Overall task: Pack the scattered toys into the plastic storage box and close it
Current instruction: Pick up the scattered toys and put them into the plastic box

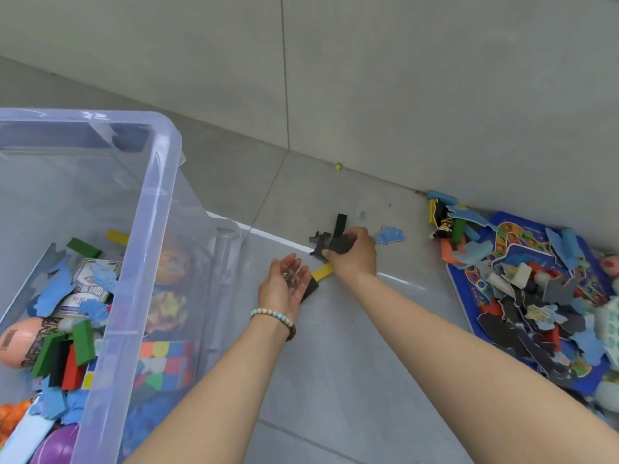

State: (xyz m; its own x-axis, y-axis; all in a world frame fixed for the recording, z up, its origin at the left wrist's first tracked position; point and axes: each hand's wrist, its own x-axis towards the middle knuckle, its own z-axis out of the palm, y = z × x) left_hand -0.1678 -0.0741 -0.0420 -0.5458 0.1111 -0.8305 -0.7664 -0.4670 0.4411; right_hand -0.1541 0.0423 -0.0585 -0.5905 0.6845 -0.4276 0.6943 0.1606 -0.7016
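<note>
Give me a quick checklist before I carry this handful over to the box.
1. Right hand grip on the black pieces: ok, fingers are curled round them.
2. Left hand load secure: cannot tell; a small clear item lies loose on the open, upturned palm.
3. Storage box open with room: ok, no lid on it and space above the toys.
4. Spot under the hands cleared: not ok; a yellow block and a black block lie there.
5. Blue puzzle piece beside the right hand collected: not ok.
6. Pile on the blue game board packed: not ok.
</note>
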